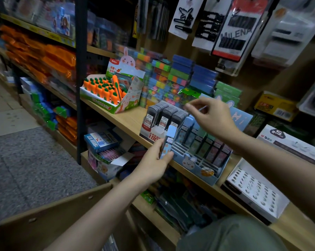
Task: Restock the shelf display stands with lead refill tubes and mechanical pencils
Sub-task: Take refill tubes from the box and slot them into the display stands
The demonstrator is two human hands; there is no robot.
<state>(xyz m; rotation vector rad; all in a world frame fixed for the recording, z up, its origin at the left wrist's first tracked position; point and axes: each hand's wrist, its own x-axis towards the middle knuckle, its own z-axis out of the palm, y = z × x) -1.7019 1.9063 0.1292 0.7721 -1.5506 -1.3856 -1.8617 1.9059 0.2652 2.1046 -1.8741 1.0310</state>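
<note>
The right hand (pixel 210 117) pinches something thin and pale between thumb and forefinger above the back of the bunny stand (pixel 198 165); it is too blurred to say whether it is one refill tube, and the other fingers hang loosely curled. The left hand (pixel 155 160) grips a small stack of light-blue tubes (pixel 168 142) upright, thumb on one side and fingers wrapped behind, just in front of the stand's left corner at the front edge of the shelf (pixel 127 122). The stand sits on that edge, its slotted rows partly filled: blue, green and pink tubes stand in the back and right-hand slots, while the front rows and left slots show bare dividers. Beside it on the left, touching or nearly so, the grey box (pixel 162 118) of dark refills looks full. To my eye the restocking is under way, with many slots left. A white holed tray (pixel 256 192), presumably for pencils, stands empty toward the shelf's right end. The tubes are slim, flat, rectangular cases with printed labels, likely light and slippery in a stack.
</note>
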